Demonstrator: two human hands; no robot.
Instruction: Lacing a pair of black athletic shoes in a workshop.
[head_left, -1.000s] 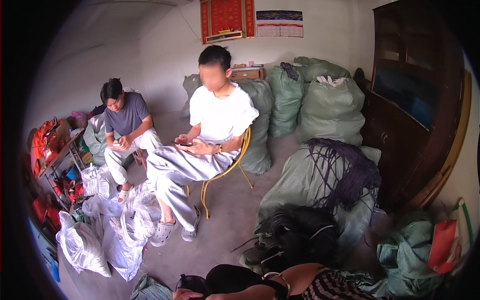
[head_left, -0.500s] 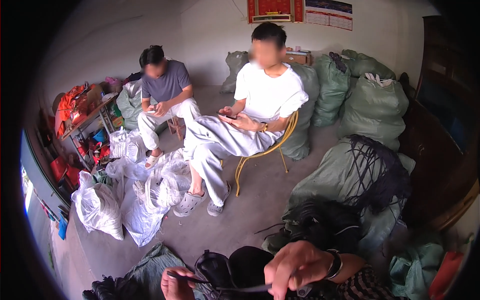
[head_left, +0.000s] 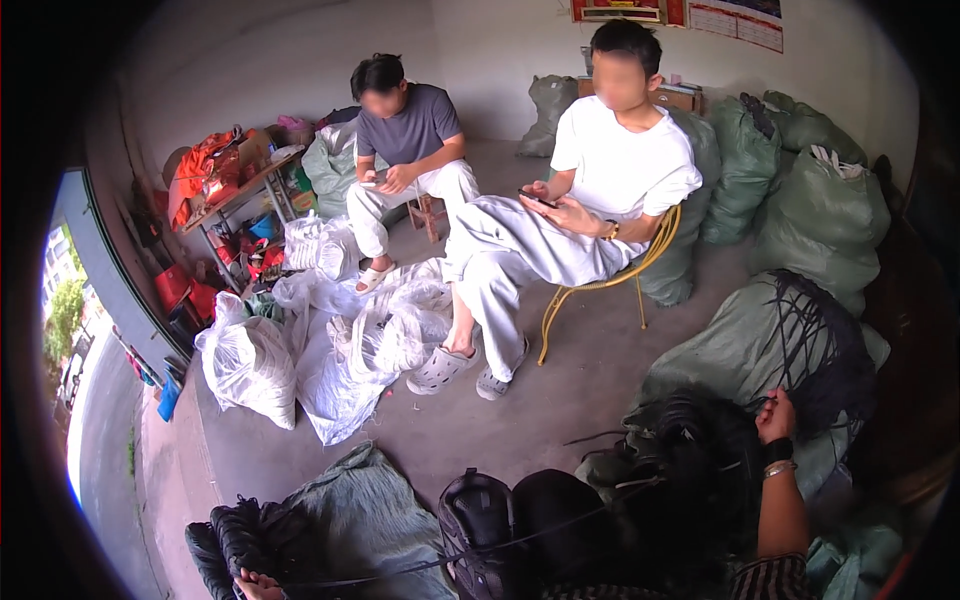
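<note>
A long black shoelace (head_left: 545, 527) stretches across my lap, from low left up toward the right. My left hand (head_left: 258, 585), cut by the lower edge, is closed on its left end. Out to the right, my right hand (head_left: 775, 416) is raised in a closed grip on the dark lace, beside a heap of dark laces (head_left: 815, 345). Between the hands sits a black shoe (head_left: 476, 535), opening upward, with a rounded black form (head_left: 560, 520) next to it. More black shoes (head_left: 228, 540) lie near my left hand; a dark pile (head_left: 690, 440) lies by my right forearm.
A green woven sack (head_left: 700, 340) lies under the laces, and full green sacks (head_left: 825, 225) stand behind. White bags (head_left: 250, 365) cover floor at left. Two seated people, one on a yellow chair (head_left: 610, 268), hold phones. A cluttered table (head_left: 245, 195) stands by the doorway.
My hands have moved far apart, the left to the lower left and the right up and outward, drawing the shoelace out between them. The view has shifted left and down.
</note>
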